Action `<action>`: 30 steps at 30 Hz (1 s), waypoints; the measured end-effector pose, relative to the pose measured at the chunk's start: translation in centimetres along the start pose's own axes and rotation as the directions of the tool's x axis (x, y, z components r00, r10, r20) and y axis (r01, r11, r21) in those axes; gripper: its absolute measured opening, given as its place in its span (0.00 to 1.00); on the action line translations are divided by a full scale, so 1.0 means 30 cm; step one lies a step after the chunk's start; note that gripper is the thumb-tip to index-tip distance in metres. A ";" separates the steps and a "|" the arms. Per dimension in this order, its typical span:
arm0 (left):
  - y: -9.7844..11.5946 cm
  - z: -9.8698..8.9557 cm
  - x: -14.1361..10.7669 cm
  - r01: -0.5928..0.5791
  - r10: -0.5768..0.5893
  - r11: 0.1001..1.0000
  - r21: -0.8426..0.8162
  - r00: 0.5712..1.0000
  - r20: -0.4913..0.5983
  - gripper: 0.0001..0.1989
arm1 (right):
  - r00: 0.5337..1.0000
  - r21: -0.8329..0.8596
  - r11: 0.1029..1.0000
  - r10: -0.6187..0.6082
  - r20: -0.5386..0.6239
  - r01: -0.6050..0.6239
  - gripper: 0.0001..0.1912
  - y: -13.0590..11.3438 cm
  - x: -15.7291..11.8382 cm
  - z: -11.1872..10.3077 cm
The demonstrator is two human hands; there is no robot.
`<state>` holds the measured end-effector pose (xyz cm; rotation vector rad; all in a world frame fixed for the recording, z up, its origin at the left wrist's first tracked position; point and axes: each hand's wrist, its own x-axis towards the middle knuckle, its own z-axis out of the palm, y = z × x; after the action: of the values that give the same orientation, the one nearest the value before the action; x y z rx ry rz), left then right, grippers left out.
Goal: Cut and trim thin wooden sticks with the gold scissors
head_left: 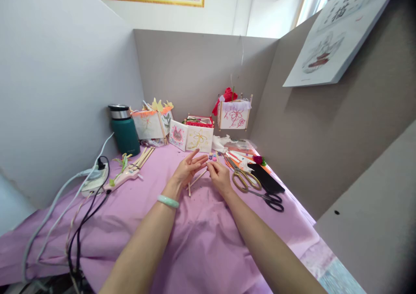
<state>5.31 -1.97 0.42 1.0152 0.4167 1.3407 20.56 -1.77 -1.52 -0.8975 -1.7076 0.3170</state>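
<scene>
My left hand has its fingers stretched out and apart, palm partly turned up, with a pale green bangle on the wrist. Close beside its fingertips, my right hand is closed in a pinch; whatever lies between its fingertips is too small to make out. Below the hands, a thin wooden stick runs slantwise, one end near the right fingertips. Its other end is close to a short upright-looking stick. Just beyond the right hand are small blue and pink pieces.
Gold-handled scissors, black-handled scissors and a black phone-like slab lie right. Left stand a green flask, a pink glue gun, and a power strip with cables. Decorated boxes line the back; grey partitions enclose the table.
</scene>
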 end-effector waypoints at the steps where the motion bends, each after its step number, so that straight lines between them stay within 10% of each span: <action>1: -0.002 -0.002 0.001 -0.002 0.002 1.000 0.009 1.000 -0.006 0.37 | 0.999 -0.003 1.000 -0.031 -0.006 0.031 0.16 0.000 -0.004 -0.003; 30: -0.007 0.017 0.000 -0.025 0.027 0.999 0.045 0.999 -0.034 0.41 | 0.994 -0.119 0.987 -0.102 0.043 0.107 0.15 -0.007 -0.016 -0.002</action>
<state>5.83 -2.13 0.52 1.0387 0.4626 1.3788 20.59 -2.26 -1.71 -0.8907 -1.8167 0.1619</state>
